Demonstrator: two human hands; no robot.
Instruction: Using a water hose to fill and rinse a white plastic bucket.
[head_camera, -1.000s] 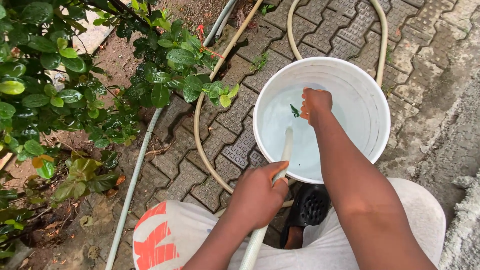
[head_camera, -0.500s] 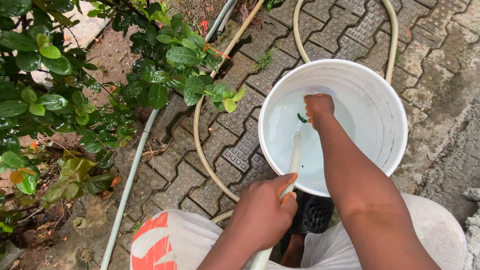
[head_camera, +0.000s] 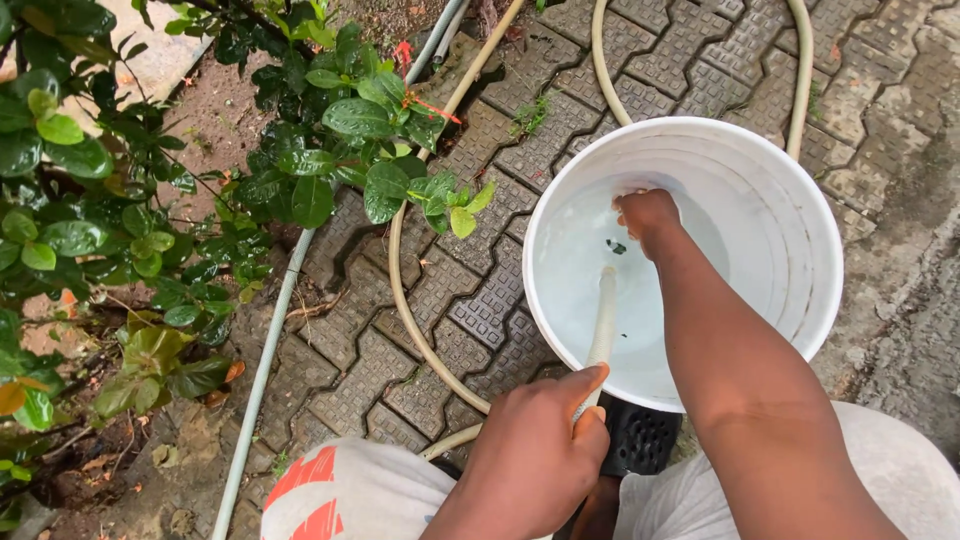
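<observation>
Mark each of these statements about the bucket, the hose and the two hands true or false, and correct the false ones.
1. The left hand grips the pale hose. True.
2. The white bucket is dry inside. False: it holds water.
3. The right hand reaches down inside the bucket. True.
4. The bucket stands on grass. False: it stands on grey paving blocks.
5. A small dark green scrap lies in the water beside the right hand. True.
6. The hose end points at the leafy shrub. False: it points into the bucket.
</observation>
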